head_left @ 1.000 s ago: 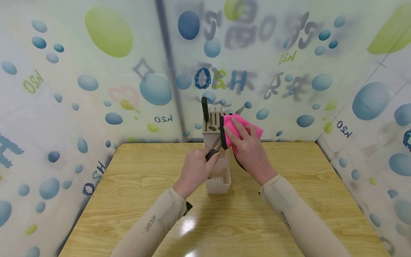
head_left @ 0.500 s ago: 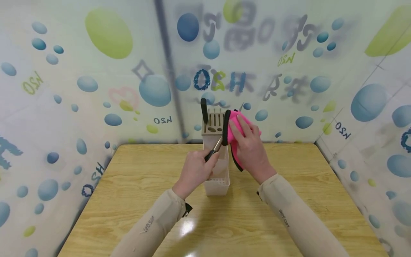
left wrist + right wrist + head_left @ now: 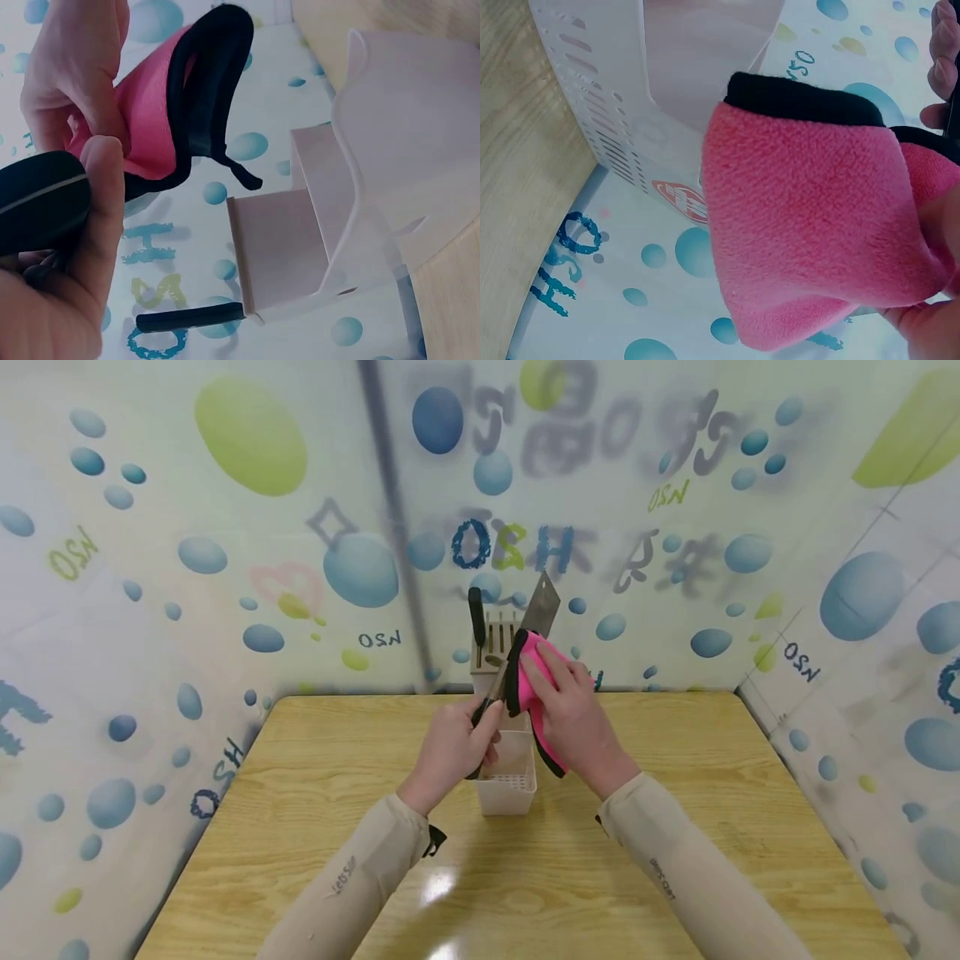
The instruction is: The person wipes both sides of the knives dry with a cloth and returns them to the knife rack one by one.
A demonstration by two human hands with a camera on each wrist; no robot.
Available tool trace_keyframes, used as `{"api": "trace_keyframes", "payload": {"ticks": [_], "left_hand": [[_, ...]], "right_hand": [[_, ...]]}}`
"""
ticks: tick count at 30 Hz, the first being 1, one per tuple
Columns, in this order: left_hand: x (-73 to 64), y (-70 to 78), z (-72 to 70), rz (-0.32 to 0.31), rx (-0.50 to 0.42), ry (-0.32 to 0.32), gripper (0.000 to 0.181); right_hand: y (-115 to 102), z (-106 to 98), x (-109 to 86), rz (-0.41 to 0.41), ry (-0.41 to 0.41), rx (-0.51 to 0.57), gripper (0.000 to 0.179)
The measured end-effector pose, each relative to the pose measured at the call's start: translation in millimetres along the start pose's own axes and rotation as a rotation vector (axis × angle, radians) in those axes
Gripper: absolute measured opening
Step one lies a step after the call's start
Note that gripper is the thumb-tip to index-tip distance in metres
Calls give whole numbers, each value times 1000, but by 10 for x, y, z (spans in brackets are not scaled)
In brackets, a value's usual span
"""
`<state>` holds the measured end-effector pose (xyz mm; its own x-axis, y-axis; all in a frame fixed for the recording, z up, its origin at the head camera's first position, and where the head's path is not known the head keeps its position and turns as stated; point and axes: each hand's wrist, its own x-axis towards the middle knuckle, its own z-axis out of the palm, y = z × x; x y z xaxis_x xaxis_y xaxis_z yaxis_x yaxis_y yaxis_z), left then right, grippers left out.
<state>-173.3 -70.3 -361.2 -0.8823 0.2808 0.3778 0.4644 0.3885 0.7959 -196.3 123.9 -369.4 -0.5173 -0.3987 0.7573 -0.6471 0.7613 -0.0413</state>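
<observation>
My left hand [image 3: 450, 747] grips the black handle [image 3: 37, 199] of a cleaver, whose broad steel blade [image 3: 542, 607] points up and away, with a small hole near its far corner. In my right hand [image 3: 576, 714] a pink cloth with black edging [image 3: 534, 653] is folded around the middle of the blade, covering that part. The fingers of the right hand pinch the cloth over the steel, and a loose end hangs below. Fluffy pink pile [image 3: 802, 202] fills much of the right wrist view. Both hands are held above the table, in front of a knife holder [image 3: 506, 797].
The pale plastic knife holder has a slotted top and a perforated lower basket. A second knife's black handle [image 3: 477, 614] sticks up from its left slot. The wooden table [image 3: 337, 760] reaches back to a wall [image 3: 300, 552] printed with blue and green bubbles.
The blade has turned so its broad face now shows above the cloth, where only a narrow tip was seen. The right hand and cloth have moved slightly left and down the blade.
</observation>
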Motion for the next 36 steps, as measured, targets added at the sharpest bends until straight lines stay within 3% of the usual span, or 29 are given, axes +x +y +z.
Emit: {"api": "trace_keyframes", "payload": {"ticks": [12,20,30,36], "left_hand": [[37,-67,-58,-28,-42,16,34],[53,-91,-82,-67,-103,25,36],[37,-97,-60,-59,-137,13,36],[15,-120,-38,-44,-141,-12,37]], "right_hand": [[-69,5,-57,-31,-61,-7,56],[-111,-30,-87,7,-138,-16,57],[-22,-32,-59,-64,-94,-74,59],[47,-89,-14,-67,-132,-99,61]]}}
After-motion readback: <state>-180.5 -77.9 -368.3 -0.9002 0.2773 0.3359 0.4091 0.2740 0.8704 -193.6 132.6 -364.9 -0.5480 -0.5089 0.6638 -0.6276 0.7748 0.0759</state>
